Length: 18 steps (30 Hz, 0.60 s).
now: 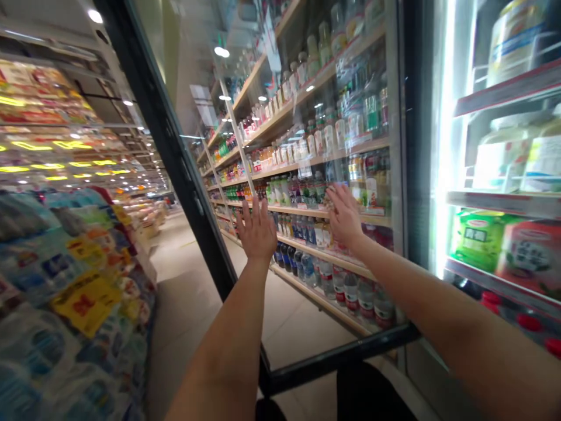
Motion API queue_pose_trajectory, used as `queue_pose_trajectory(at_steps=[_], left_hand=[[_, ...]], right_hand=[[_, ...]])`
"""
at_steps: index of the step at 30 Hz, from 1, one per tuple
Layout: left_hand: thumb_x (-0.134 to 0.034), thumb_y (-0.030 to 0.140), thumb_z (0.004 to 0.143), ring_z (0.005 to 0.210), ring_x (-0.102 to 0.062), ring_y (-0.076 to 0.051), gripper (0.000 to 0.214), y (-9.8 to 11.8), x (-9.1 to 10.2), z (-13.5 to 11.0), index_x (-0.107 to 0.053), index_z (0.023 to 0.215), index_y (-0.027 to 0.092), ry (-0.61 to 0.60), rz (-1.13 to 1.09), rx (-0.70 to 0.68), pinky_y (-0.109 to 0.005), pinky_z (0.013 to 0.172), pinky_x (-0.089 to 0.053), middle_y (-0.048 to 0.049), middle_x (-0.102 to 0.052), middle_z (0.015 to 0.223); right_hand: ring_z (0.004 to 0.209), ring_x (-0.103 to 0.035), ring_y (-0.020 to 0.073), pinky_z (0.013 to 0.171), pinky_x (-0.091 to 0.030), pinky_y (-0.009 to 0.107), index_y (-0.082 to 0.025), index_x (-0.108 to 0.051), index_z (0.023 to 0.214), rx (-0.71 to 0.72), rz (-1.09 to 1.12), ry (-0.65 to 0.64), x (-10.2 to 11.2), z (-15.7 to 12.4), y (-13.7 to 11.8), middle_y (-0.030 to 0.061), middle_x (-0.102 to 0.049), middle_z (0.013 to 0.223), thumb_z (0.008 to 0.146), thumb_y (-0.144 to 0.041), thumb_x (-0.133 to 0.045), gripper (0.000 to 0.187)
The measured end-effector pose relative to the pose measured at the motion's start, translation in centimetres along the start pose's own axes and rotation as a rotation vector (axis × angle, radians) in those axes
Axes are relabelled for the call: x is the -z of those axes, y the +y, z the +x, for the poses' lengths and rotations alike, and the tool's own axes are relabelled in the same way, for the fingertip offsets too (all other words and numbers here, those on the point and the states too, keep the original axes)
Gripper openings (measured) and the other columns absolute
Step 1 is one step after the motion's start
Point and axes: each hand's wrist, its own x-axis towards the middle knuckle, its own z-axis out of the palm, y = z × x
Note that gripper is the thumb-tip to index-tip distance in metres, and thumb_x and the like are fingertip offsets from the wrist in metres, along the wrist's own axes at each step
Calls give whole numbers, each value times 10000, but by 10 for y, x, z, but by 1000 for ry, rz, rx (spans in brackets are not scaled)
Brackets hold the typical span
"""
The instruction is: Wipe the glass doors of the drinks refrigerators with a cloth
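Note:
A black-framed glass door [315, 245] stands swung open in front of me. My left hand [258, 231] is raised at the glass with its fingers spread, close to the left side of the frame. Further right, my right hand [345, 215] is also up at the glass, fingers stretched out and leaning left. A small pale patch shows by its fingertips; I cannot make out what it is. Whether the palms touch the pane is hard to see. Shelves of bottled drinks [302, 146] appear in the glass, overlaid with light reflections.
On the right, a lit cooler holds jars [502, 155], green pouches [477, 238] and red-capped bottles [528, 323]. A stack of packaged goods with a yellow sign [87, 301] stands at the left. A tiled aisle [179, 263] runs between the stack and the door.

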Motion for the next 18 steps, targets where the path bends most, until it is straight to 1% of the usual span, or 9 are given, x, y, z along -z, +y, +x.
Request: queue_pose_trajectory(at_steps=[2,4,6,8,11,14,16,18], left_hand=[[-441,291,1014,1563,-68,-272,568,1,1,0,-362,1562,166,-5,-16,7,-509,1278,-43,-99,-276,1642],[-438,296,1016,1563,-63,-269,561,1,2,1,-372,1557,165,-5,-30,9,-507,1279,-39,-102,-276,1641],[-432,306,1020,1563,-67,-268,556,0,2,1,-379,1554,161,0,-31,5,-510,1279,-44,-110,-285,1638],[-420,306,1022,1563,-78,-269,550,0,1,2,-386,1550,156,8,-26,-1,-518,1277,-57,-117,-296,1632],[-407,300,1021,1561,-102,-273,538,0,1,2,-406,1539,154,14,-24,3,-531,1274,-80,-121,-316,1624],[-400,307,1025,1560,-113,-274,530,1,2,2,-416,1534,160,17,-33,14,-542,1271,-80,-125,-323,1621],[-396,313,1028,1562,-102,-275,527,2,2,2,-418,1532,159,12,-43,18,-550,1271,-70,-129,-321,1621],[-390,318,1031,1563,-93,-275,525,2,3,2,-423,1529,156,3,-50,23,-551,1272,-68,-132,-319,1622]], right_hand=[[1547,-224,270,1254,-273,567,-210,-405,1532,-62,-33,6,5,-35,12,79,-376,1608,910,-124,-413,628],[1558,-186,282,1251,-273,569,-198,-324,1575,-44,-64,-71,6,-69,14,99,-340,1627,924,-133,-405,659],[1553,-206,288,1240,-293,561,-192,-296,1588,61,-93,-195,4,-95,8,110,-361,1618,930,-137,-415,670],[1535,-259,287,1231,-306,547,-186,-332,1574,209,-117,-308,0,-106,-2,101,-409,1594,929,-129,-428,655],[1512,-313,278,1223,-314,525,-162,-390,1543,422,-115,-424,-7,-103,-17,79,-432,1582,928,-121,-433,617],[1505,-331,255,1215,-324,508,-169,-426,1520,555,-71,-476,-13,-83,-29,56,-443,1576,936,-123,-430,586],[1507,-329,240,1223,-309,501,-192,-450,1506,570,-44,-469,-15,-61,-32,50,-459,1565,939,-130,-441,570],[1516,-312,236,1235,-287,498,-207,-458,1502,511,-32,-424,-14,-33,-30,57,-449,1572,938,-147,-460,568]])
